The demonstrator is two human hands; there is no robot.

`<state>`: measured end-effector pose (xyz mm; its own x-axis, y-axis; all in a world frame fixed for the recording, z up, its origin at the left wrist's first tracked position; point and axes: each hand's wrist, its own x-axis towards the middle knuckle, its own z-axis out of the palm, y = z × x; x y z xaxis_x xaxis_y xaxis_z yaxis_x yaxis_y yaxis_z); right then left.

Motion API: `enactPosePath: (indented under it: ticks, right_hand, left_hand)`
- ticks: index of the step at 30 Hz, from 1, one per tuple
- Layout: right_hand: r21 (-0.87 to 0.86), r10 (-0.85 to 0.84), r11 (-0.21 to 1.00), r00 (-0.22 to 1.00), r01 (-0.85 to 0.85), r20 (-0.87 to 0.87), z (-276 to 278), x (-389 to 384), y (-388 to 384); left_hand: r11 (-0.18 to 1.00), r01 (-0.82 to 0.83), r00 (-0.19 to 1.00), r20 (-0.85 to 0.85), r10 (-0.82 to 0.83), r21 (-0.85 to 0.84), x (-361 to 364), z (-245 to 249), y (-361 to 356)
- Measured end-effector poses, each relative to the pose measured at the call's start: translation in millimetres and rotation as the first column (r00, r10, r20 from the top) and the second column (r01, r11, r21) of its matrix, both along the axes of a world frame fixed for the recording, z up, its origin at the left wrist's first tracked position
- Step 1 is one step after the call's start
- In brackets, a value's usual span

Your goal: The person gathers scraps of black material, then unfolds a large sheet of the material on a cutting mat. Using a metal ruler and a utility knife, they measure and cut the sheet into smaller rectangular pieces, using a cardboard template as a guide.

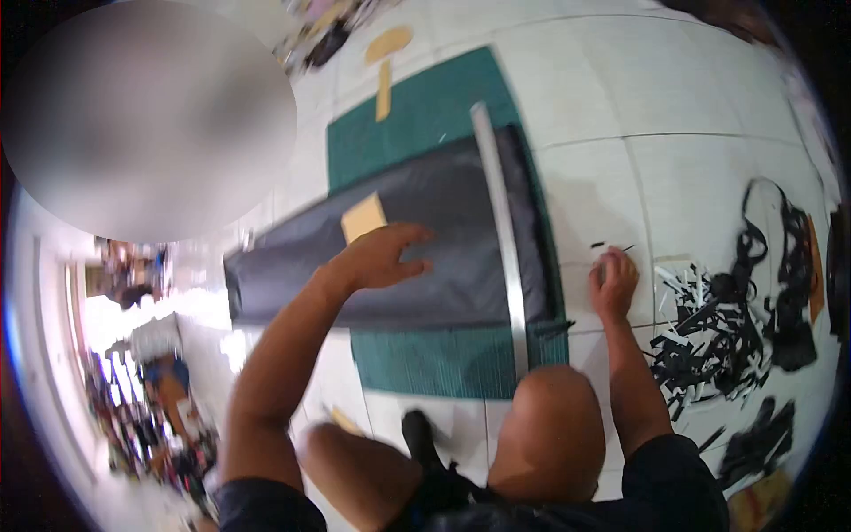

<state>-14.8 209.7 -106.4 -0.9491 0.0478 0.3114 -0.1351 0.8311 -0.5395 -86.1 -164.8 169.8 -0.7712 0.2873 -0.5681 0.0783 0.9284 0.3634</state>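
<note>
Black sheet material (443, 222) lies across a green cutting mat (425, 363) on the tiled floor. My left hand (381, 257) is over the black sheet with its fingers apart and nothing in them, beside a tan rectangular piece (363, 217). A long metal ruler (503, 230) lies across the sheet near its right edge. Right of the mat, my right hand (613, 279) is low at the floor, its fingers curled close to small dark scraps (598, 244). Whatever is between those fingers is too small to make out.
A pile of black and white strips (709, 332) lies on the floor at the right, with black straps (789, 266) beyond it. At the top, a tan round piece (388, 44) and a tan strip (384, 91) lie at the mat's far end.
</note>
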Motion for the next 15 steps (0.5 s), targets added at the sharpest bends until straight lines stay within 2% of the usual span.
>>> enactPosePath:
  ticks: [2, 3, 4, 6, 8, 10, 12, 14, 15]
  right_hand:
    - [0.005, 0.033, 0.999, 0.997, -0.033, -0.066, -10, -4, -1]
    - [0.06, 0.08, 0.995, 0.996, -0.078, -0.035, -17, -4, 3]
    - [0.121, 0.082, 0.99, 0.996, -0.077, -0.034, -9, -3, -1]
    - [0.13, 0.101, 0.987, 0.993, -0.094, -0.053, -22, -8, 1]
    - [0.198, 0.096, 0.977, 0.992, -0.077, -0.087, -11, -4, -6]
    - [0.239, 0.142, 0.964, 0.984, -0.114, -0.106, -11, -5, -3]
    - [0.257, 0.136, 0.96, 0.987, -0.109, -0.088, -26, -8, 2]
    - [0.323, 0.115, 0.943, 0.991, -0.086, -0.074, -30, -8, 1]
    - [0.344, 0.115, 0.935, 0.991, -0.086, -0.065, -30, -9, -1]
  left_hand:
    - [0.995, 0.082, 0.988, 0.133, -0.075, -0.049, 57, 26, -19]
    - [0.998, 0.054, 0.994, 0.099, -0.052, -0.019, 86, 38, -43]
    - [0.996, -0.066, 0.993, 0.094, 0.072, -0.066, 115, 48, -68]
    - [0.932, -0.351, 0.936, -0.04, 0.349, -0.09, 176, 59, -131]
    - [0.716, -0.675, 0.737, -0.214, 0.641, -0.18, 236, 58, -188]
    - [0.532, -0.818, 0.572, -0.403, 0.715, -0.217, 304, 35, -241]
    - [0.355, -0.914, 0.406, -0.419, 0.812, -0.198, 381, -8, -283]
    - [0.201, -0.931, 0.303, -0.339, 0.891, -0.305, 444, -55, -287]
    - [0.201, -0.917, 0.293, -0.237, 0.926, -0.346, 472, -78, -281]
